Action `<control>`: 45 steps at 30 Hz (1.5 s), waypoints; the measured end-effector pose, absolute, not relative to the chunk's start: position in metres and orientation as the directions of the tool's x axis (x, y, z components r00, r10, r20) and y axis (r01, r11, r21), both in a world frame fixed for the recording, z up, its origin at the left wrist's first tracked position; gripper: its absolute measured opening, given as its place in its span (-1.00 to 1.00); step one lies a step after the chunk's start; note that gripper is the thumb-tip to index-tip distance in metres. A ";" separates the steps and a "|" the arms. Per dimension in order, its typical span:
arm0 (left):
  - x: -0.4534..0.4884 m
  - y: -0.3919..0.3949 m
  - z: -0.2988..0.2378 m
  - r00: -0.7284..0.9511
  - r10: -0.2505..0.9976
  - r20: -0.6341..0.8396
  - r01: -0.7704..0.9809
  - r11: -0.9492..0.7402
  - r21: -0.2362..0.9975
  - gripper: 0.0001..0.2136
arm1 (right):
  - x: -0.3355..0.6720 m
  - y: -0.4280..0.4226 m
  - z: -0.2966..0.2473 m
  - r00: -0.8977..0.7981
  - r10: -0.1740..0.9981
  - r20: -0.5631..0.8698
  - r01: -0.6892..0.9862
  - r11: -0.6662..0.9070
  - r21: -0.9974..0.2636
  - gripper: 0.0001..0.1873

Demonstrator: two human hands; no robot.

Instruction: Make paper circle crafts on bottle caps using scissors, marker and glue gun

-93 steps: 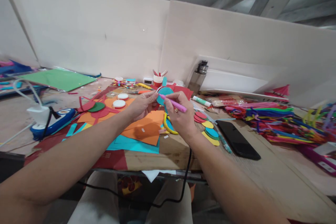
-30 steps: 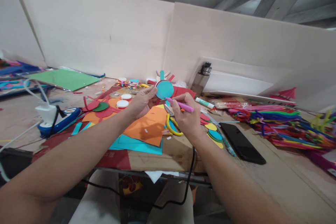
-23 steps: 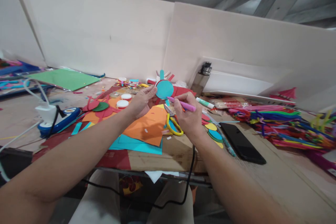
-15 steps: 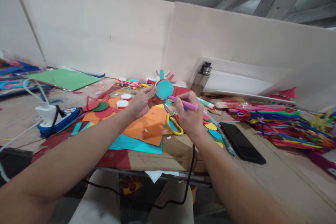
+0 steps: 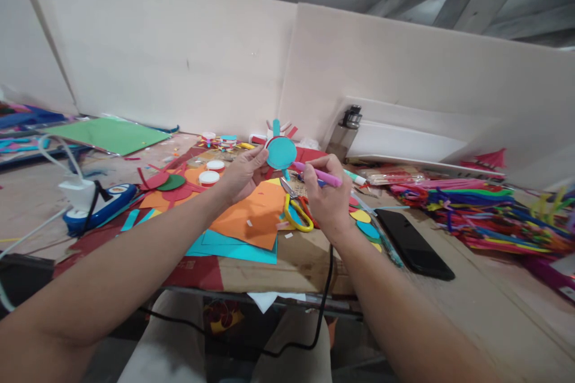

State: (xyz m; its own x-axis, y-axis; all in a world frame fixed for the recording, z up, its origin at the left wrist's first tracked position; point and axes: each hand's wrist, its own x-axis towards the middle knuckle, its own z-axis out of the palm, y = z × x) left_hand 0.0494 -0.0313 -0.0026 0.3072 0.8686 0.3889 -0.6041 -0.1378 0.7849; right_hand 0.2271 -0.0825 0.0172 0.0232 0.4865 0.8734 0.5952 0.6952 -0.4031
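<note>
My left hand point(image 5: 247, 175) is closed on the left edge of a round paper craft point(image 5: 281, 153), its light-blue disc facing me and blue and red strips sticking out around it. Held pen-fashion in my right hand point(image 5: 330, 191) is a pink marker point(image 5: 324, 176); its tip points left and sits just off the disc's lower right edge. Below, yellow-handled scissors point(image 5: 296, 215) lie near orange paper point(image 5: 249, 215) and blue sheets point(image 5: 242, 251). White-topped round pieces point(image 5: 209, 178) rest left of the craft, beyond my left forearm.
A black phone point(image 5: 414, 244) lies to the right, before bundles of colourful pipe cleaners point(image 5: 485, 209). A bottle point(image 5: 344, 134) leans by the white board. On the left are a blue power strip point(image 5: 101, 209) with cables and a green sheet point(image 5: 112, 134). A black cable hangs over the table's front edge.
My right hand has shifted slightly right, drawing the marker's tip a little away from the disc. The left hand and the craft are almost still.
</note>
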 end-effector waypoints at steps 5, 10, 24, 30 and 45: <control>0.050 -0.033 -0.001 0.310 0.866 0.392 -0.595 -0.145 0.791 -0.74 | 0.227 -0.082 0.018 0.048 0.483 0.874 0.599 0.687 -0.412 -0.82; 0.050 -0.032 -0.003 0.315 0.862 0.397 -0.596 -0.146 0.789 -0.71 | 0.229 -0.081 0.017 0.051 0.490 0.870 0.591 0.688 -0.422 -0.82; 0.050 -0.031 -0.005 0.350 0.852 0.390 -0.570 -0.137 0.810 -0.67 | 0.232 -0.076 0.016 0.079 0.472 0.878 0.603 0.678 -0.419 -0.81; 0.052 -0.034 -0.003 0.360 0.849 0.386 -0.565 -0.131 0.815 -0.65 | 0.232 -0.076 0.017 0.084 0.452 0.888 0.610 0.681 -0.405 -0.81; 0.055 -0.041 0.000 0.389 0.854 0.344 -0.541 -0.091 0.836 -0.71 | 0.226 -0.083 0.014 0.029 0.392 0.920 0.516 0.782 -0.349 -0.91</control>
State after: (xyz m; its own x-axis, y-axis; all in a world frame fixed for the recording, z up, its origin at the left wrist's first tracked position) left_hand 0.0547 -0.0413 0.0001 0.3894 0.8544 0.3441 -0.5406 -0.0905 0.8364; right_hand 0.2264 -0.0831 0.0139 0.0292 0.3916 0.9197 0.5156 0.7823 -0.3495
